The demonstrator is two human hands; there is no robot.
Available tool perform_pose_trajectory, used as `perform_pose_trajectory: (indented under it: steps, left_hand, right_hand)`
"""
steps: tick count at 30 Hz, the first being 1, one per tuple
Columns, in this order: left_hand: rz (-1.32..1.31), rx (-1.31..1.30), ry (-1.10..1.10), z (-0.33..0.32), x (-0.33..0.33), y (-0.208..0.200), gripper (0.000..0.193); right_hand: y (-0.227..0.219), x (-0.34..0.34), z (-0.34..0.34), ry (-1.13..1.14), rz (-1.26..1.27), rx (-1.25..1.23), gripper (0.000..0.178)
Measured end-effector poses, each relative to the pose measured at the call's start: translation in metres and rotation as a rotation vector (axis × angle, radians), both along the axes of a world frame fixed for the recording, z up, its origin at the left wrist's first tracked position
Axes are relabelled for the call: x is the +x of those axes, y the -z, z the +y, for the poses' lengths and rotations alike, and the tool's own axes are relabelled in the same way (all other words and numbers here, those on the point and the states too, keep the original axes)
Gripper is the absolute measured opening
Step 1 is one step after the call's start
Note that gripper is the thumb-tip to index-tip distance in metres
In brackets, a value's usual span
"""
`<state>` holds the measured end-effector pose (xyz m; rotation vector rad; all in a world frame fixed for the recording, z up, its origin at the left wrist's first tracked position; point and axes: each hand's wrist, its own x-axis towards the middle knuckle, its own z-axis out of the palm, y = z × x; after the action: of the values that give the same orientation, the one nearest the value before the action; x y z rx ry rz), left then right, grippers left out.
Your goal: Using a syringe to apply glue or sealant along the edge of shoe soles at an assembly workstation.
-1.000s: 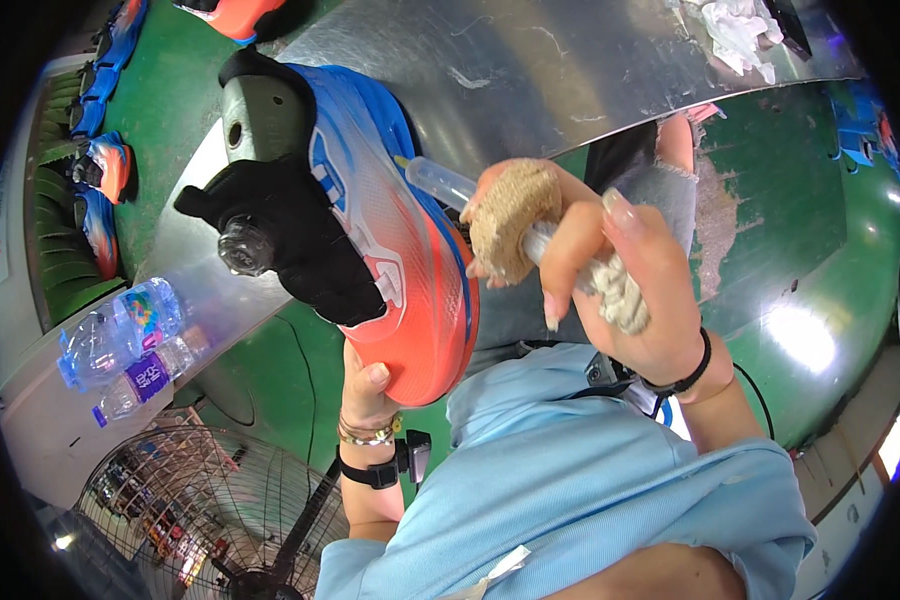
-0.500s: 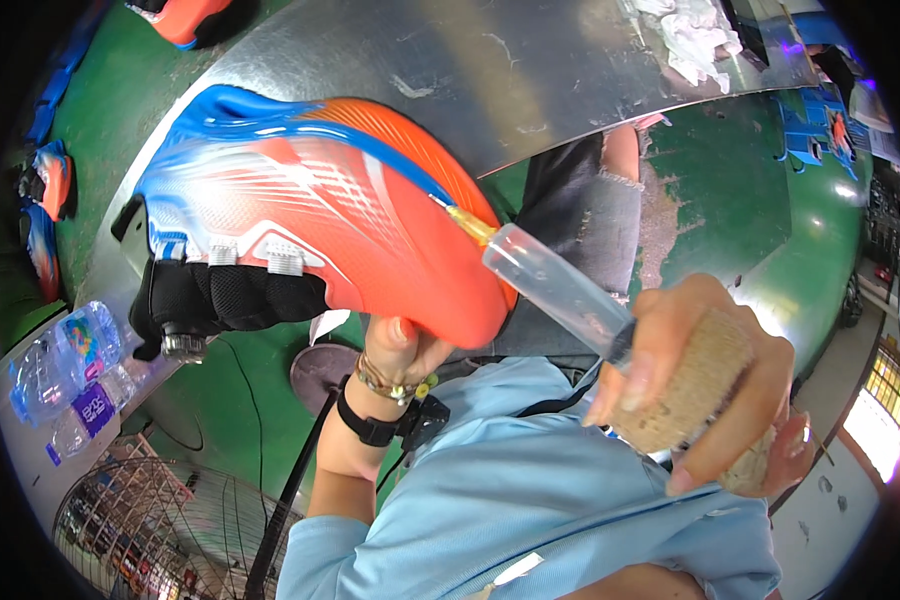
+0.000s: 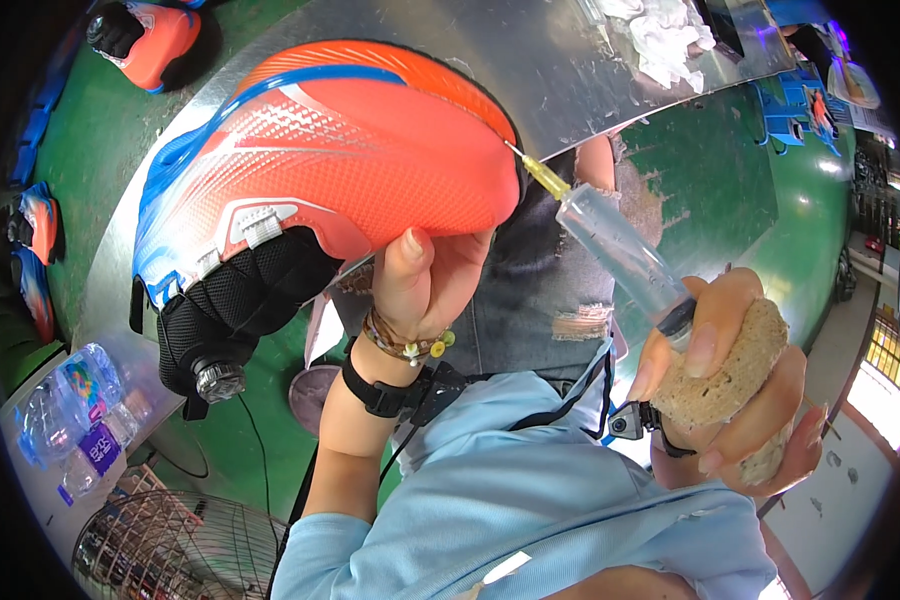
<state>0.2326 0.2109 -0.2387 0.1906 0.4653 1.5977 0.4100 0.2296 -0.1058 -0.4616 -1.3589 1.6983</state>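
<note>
A coral-orange and blue sneaker (image 3: 370, 165) with a black lining and a round dial lies tilted on its side, sole edge away from me. My left hand (image 3: 435, 275) supports it from beneath at the toe, its fingers partly hidden behind the shoe. Pinched in my right hand (image 3: 735, 360) is a clear syringe (image 3: 620, 250) with a yellow needle hub. Its needle tip is at the seam between upper and orange sole near the toe, touching or very close. The same hand also grips a rough tan sponge-like piece (image 3: 730, 380), with another paler lump lower in the fingers.
A metal tabletop (image 3: 560, 90) stretches beyond the shoe, with crumpled white cloth (image 3: 660, 40) on it. More sneakers (image 3: 150, 45) stand at the far left. Plastic bottles (image 3: 75, 405) lie at left above a wire fan guard (image 3: 180, 545). A blue stool (image 3: 795, 110) stands at the far right.
The shoe has turned, its heel end swinging down toward me. The needle has gone from the blue side line to the toe's seam, and my right hand has shifted right.
</note>
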Motion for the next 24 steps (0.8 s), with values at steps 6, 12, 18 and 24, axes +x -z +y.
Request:
perform_pose_trajectory:
  steps: [6,12,18,24]
  left_hand:
    - [0.043,0.104,-0.097,0.021,0.004,-0.026,0.073]
    - [-0.079,0.047,-0.156,0.021,-0.002,-0.059,0.044]
    - [-0.172,-0.293,-0.068,0.016,-0.013,-0.095,0.038]
    - [-0.140,-0.376,-0.052,0.015,-0.016,-0.100,0.041]
  right_hand:
    - [0.010,-0.015,-0.005,0.035,0.062,0.103,0.036]
    - [0.016,-0.040,-0.017,0.198,0.093,0.315,0.036]
    - [0.027,-0.034,-0.012,0.124,0.002,0.409,0.038]
    - [0.038,-0.024,-0.010,0.026,-0.085,0.519,0.036]
